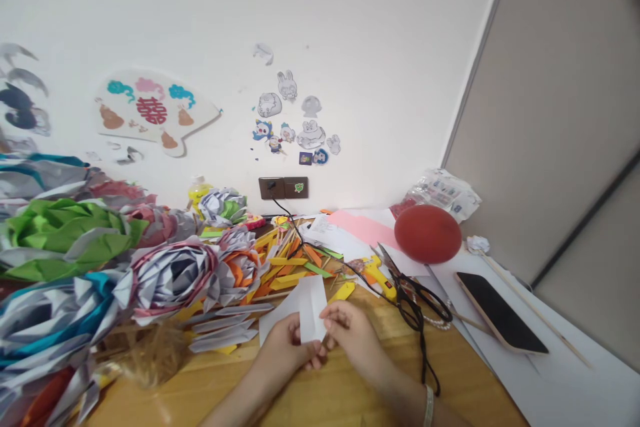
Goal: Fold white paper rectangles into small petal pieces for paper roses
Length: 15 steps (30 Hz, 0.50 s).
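Note:
Between my two hands is a small strip of white paper (312,307) with a lengthwise crease, held up over the wooden table. My left hand (285,347) grips its lower left part, thumb across the bottom edge. On the right edge, my right hand (350,337) pinches the paper between thumb and fingers. A larger white sheet (273,320) lies behind my left hand. Left of it are several folded white paper strips (225,327). Beyond my hands spreads a heap of folded yellow and orange paper pieces (285,273).
Large folded-paper flowers (170,273) crowd the left side. To the right lie a yellow glue gun (379,273) with a black cord, black-handled scissors (425,297), a red balloon-like object (428,233) and a phone (500,313). A wall socket (283,187) holds a plug.

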Each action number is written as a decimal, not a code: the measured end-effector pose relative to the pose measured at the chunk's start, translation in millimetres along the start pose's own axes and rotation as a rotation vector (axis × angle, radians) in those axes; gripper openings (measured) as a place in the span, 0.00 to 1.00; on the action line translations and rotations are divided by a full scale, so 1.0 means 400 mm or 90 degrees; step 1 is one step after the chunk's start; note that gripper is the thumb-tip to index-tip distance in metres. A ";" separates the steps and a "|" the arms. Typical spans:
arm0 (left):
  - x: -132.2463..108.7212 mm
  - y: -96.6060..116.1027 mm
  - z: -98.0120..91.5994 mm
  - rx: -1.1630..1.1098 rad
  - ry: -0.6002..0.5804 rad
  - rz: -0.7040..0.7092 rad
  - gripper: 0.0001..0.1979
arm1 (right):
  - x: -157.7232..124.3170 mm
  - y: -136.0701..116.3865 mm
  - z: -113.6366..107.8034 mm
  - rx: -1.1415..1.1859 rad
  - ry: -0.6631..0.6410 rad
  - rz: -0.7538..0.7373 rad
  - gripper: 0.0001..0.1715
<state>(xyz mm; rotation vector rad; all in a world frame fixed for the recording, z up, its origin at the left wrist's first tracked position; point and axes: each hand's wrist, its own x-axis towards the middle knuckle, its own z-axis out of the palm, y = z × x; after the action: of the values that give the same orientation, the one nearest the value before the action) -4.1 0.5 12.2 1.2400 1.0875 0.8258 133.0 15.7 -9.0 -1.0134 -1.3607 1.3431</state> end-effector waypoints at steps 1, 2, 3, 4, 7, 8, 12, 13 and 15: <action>0.001 0.000 -0.001 0.001 0.002 -0.002 0.11 | 0.002 -0.001 -0.004 -0.002 0.003 -0.004 0.09; 0.002 -0.001 -0.002 0.004 0.011 -0.007 0.11 | 0.003 -0.002 -0.009 -0.012 0.012 -0.009 0.09; 0.003 -0.002 -0.005 0.012 0.029 -0.013 0.09 | 0.005 -0.005 -0.015 -0.035 0.033 -0.021 0.08; 0.005 -0.003 -0.008 0.027 0.055 -0.012 0.07 | 0.005 -0.009 -0.021 -0.075 0.065 -0.047 0.08; 0.008 0.000 -0.023 0.126 0.163 0.053 0.01 | -0.002 -0.027 -0.042 -0.274 0.187 -0.200 0.08; 0.008 0.002 -0.028 0.162 0.197 0.079 0.02 | -0.006 -0.034 -0.047 -0.345 0.216 -0.268 0.08; 0.005 0.017 -0.040 0.207 0.268 0.100 0.06 | -0.032 -0.055 -0.045 -0.578 0.238 -0.499 0.13; 0.003 0.020 -0.041 0.198 0.275 0.103 0.06 | -0.038 -0.059 -0.041 -0.623 0.236 -0.539 0.13; 0.001 0.022 -0.039 0.181 0.283 0.117 0.07 | -0.047 -0.064 -0.032 -0.688 0.240 -0.597 0.13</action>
<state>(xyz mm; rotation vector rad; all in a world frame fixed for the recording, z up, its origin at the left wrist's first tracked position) -18.1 7.1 21.0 1.4471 1.5025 1.1539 150.8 -1.3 14.8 -0.9624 -1.8993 -0.3428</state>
